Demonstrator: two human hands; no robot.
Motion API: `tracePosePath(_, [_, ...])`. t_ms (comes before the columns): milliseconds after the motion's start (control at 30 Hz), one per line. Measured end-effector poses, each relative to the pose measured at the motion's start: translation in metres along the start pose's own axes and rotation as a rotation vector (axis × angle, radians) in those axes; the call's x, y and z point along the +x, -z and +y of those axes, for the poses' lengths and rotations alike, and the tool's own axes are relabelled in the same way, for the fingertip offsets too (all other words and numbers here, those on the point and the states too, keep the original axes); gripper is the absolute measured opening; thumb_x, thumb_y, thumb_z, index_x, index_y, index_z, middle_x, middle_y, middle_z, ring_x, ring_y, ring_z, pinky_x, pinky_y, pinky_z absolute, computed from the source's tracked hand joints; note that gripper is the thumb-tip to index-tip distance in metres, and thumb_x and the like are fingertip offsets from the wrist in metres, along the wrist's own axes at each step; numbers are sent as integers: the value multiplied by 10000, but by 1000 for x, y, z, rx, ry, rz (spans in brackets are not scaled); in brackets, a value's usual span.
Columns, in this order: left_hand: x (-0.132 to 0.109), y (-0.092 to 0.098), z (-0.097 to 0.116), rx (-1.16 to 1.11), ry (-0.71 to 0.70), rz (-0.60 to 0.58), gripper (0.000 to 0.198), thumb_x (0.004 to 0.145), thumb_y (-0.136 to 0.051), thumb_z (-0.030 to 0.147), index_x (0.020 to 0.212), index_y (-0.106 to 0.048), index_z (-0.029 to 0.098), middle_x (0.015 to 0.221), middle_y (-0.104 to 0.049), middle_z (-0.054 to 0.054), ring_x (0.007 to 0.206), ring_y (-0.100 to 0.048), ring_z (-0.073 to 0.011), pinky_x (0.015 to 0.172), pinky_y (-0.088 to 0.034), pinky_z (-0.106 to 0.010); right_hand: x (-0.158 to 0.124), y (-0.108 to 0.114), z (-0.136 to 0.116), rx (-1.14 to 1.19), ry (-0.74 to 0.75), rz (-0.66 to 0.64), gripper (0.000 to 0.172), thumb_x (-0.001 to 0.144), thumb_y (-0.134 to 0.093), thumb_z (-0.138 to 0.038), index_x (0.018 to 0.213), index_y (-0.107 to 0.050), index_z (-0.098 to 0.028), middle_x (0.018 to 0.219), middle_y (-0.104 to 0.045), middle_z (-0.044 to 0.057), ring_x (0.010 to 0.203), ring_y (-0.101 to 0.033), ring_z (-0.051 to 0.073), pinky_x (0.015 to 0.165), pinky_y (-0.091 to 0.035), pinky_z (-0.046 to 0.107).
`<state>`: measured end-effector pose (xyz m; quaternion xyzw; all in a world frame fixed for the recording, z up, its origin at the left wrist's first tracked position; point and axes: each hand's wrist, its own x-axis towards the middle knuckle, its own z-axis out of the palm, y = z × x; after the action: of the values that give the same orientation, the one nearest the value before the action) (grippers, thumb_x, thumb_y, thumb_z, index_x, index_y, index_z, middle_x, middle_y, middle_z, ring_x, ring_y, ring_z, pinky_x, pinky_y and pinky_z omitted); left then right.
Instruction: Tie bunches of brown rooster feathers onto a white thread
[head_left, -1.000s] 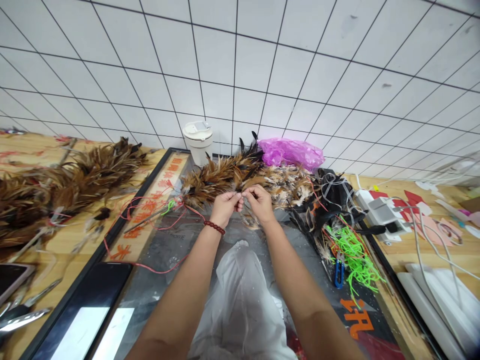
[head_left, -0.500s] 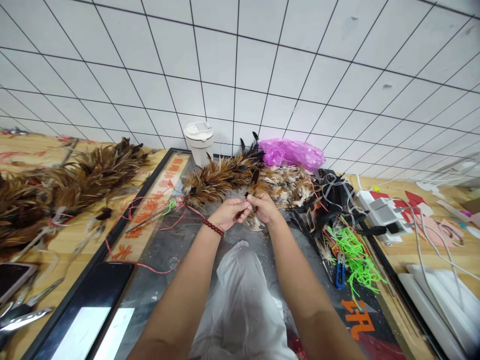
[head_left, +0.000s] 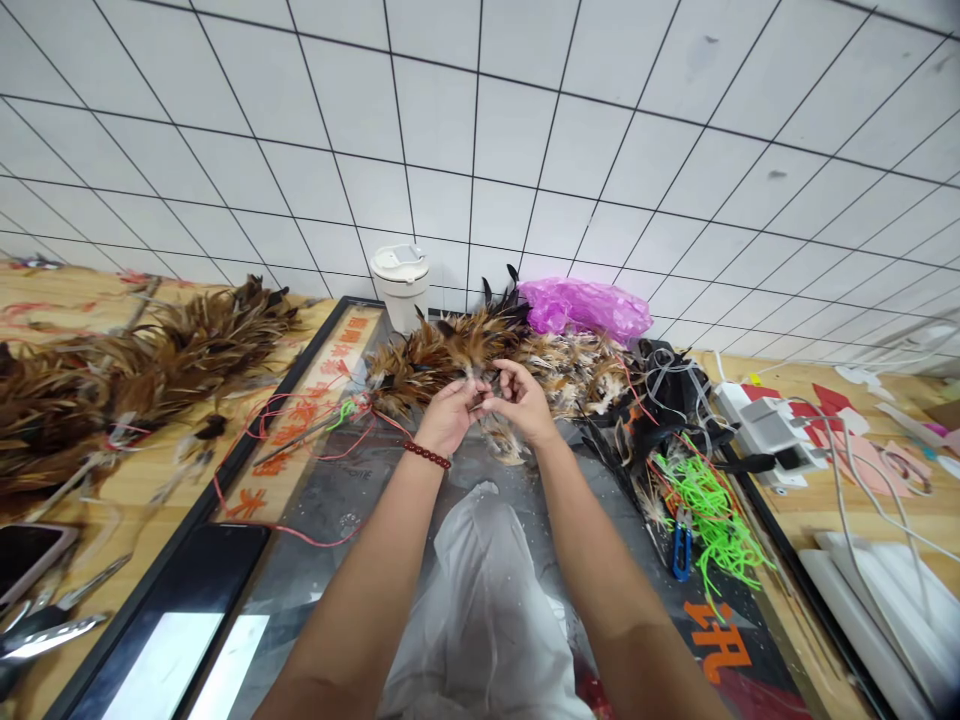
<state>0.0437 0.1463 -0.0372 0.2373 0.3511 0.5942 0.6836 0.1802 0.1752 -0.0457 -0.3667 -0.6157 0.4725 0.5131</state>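
Note:
My left hand [head_left: 448, 415], with a beaded bracelet at the wrist, is closed in a pinch on a small brown feather [head_left: 468, 352] that points up and away from me. Close beside it, my right hand [head_left: 523, 402] has its thumb reaching to the left fingertips, while the index finger curves apart from the thumb. Behind both hands lies a garland of brown feathers [head_left: 405, 365] with black tips at its far end. A heap of pale and brown loose feathers [head_left: 577, 370] lies just past the right hand.
A white lidded cup [head_left: 402, 285] and a purple plastic bag [head_left: 589, 308] stand by the tiled wall. To the right are green cords [head_left: 709, 510], blue thread snips [head_left: 681, 545] and a power strip [head_left: 772, 430]. Red string [head_left: 300, 400], a phone [head_left: 217, 580] and another feather garland [head_left: 187, 360] are left.
The feather that stood up from the right fingers now rises from my left fingers, further left. My right hand has loosened from its pinch, its index finger lifting off the thumb.

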Motion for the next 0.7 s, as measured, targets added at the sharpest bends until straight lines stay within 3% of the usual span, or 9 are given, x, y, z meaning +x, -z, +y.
tracePosePath(100, [2,1,2,-74,24,31,203,623,-778,249,702,-646,117,801,-666,-72,767,-623,-141,622,-478,-224,0,-1,-1,-272,141,6,707,559,-798,-326,1211,-534,-255,896,-474,3,685,-394,120,669,-411,266])
tracePosePath(333, [1,0,-3,-31,6,7,234,608,-788,273,711,-644,121,736,-644,-40,699,-601,-119,720,-505,-292,-4,-4,0,-411,197,106,510,749,-656,-359,1231,-523,-262,921,-495,39,721,-418,159,725,-417,307])
tracePosePath(433, [3,-2,-3,32,-138,119,288,614,-777,345,726,-633,122,715,-642,-40,658,-602,-119,619,-488,-257,-5,-4,-1,-476,213,119,354,807,-587,-357,1139,-588,-234,884,-530,43,731,-467,162,728,-420,298])
tracePosePath(533, [5,-3,-3,99,-272,240,317,640,-746,398,741,-634,118,624,-605,-17,523,-541,-86,468,-403,-206,-6,-3,-5,-646,183,101,197,843,-530,-336,927,-669,-224,830,-580,44,754,-523,163,734,-414,285])
tracePosePath(700, [7,-3,-4,149,-349,288,284,649,-732,384,712,-649,120,538,-531,27,426,-432,-42,381,-291,-175,-6,-3,-20,-940,-18,-68,202,721,-664,-440,764,-697,-245,765,-646,36,703,-563,171,633,-380,273])
